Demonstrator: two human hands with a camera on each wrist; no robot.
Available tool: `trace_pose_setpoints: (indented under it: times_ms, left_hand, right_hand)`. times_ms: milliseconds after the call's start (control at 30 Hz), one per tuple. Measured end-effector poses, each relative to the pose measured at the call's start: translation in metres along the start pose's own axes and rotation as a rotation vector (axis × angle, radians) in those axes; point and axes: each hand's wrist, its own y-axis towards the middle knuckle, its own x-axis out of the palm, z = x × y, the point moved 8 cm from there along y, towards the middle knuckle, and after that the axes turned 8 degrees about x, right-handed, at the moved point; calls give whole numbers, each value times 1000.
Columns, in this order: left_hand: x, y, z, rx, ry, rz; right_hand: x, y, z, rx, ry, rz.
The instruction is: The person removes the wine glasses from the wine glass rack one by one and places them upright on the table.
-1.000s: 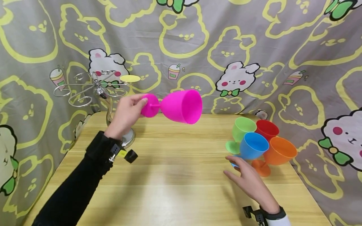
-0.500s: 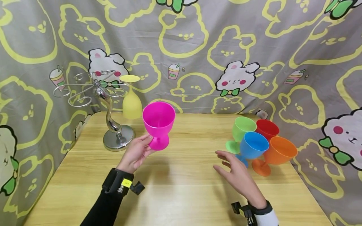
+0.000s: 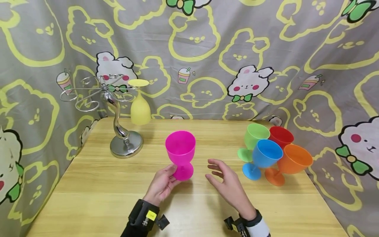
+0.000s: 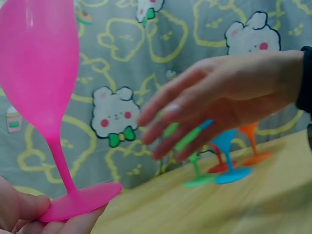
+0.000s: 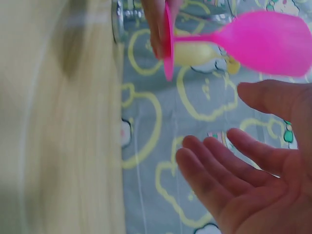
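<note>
A pink goblet [image 3: 181, 149] stands upright in my left hand [image 3: 161, 184], which pinches the edge of its round foot between thumb and fingers. The left wrist view shows the pink goblet [image 4: 41, 63] above the table, its foot over the fingers. My right hand [image 3: 229, 184] reaches in from the right, fingers spread and loosely bent, with nothing in it; a gap separates it from the pink goblet. In the right wrist view the right hand's palm [image 5: 253, 190] faces the goblet's bowl [image 5: 273, 44].
At the back left a chrome stand [image 3: 118, 121] with wire loops carries a yellow goblet [image 3: 140, 110] hanging upside down. Green [image 3: 256, 135], red [image 3: 281, 135], blue [image 3: 266, 154] and orange goblets [image 3: 294, 159] stand close together at the right. A patterned curtain [image 3: 204, 42] hangs behind the table.
My left hand has brought the pink goblet from beside the stand down and toward the middle, turning it from sideways to upright. My right hand has moved left, away from the other goblets.
</note>
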Motion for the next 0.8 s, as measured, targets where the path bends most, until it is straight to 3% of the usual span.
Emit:
trace_pose_setpoints:
  times_ms: [300, 467, 600, 800]
  left_hand:
    - [14, -5, -34, -9, -12, -7]
    - [23, -7, -46, -15, -26, 9]
    - [28, -7, -50, -11, -36, 24]
    - [31, -8, -45, 11, -46, 12]
  right_hand:
    - [31, -1, -10, -80, 170, -16]
    - [38, -2, -10, -48, 121, 24]
    - [37, -1, -9, -50, 73, 77]
    - [36, 1, -6, -57, 96, 98]
